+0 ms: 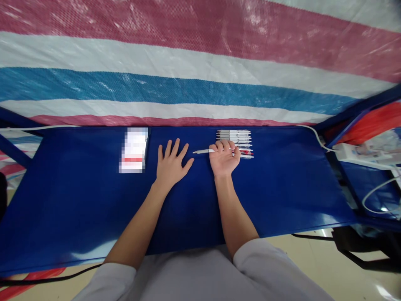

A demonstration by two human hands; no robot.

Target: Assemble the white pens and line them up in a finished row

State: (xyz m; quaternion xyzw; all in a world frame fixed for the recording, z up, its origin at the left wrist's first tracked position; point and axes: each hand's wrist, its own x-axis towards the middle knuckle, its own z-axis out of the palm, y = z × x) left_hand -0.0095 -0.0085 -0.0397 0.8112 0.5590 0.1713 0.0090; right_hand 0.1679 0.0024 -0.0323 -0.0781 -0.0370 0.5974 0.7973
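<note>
Left hand [171, 166] lies palm-down, splayed; upturned right hand [223, 161] grips a pen [202, 151].

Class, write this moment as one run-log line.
left hand: spread, palm down; right hand: palm up, holding white pen; pen row: on blue table; pixelated item: beside left hand

Striped red, white and blue sheeting [188, 90] hangs behind a blue-topped table [291, 188] above pale, glossy flooring [300, 259].

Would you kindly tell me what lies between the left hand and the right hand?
In the head view, the tip end of a white pen held in the right hand lies there, pointing toward the left hand, over the blue tabletop.
</note>
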